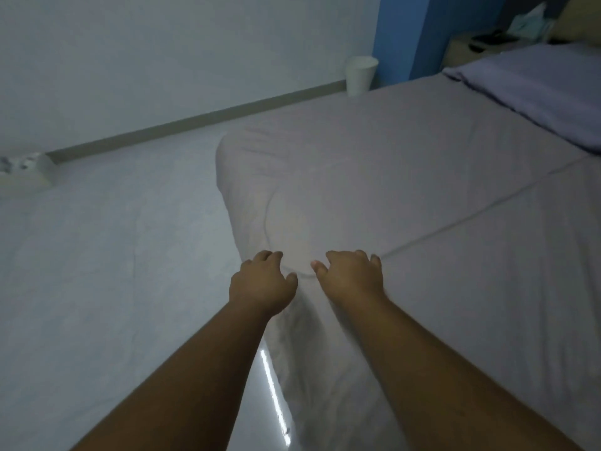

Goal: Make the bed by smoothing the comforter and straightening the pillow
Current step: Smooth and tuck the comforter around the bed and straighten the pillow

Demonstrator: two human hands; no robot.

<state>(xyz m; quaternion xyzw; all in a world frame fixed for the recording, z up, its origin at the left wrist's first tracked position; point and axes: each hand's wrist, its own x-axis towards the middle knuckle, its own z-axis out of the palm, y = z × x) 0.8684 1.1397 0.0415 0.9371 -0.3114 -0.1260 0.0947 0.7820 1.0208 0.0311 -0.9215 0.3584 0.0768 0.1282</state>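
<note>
while clenching the comforter in left hand and right hand fingers, looks mostly done bar corner wrinkles

Dim, bluish, nearly shadowless light fills a soft, slightly blurred wide-angle view whose edges bow, with a white streak of glare on the glossy pale floor at six o'clock, perhaps from an overhead lamp.

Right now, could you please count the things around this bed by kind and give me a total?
hands: 2 (left hand, right hand)
pillow: 1
comforter: 1
bin: 1
total: 5
</note>
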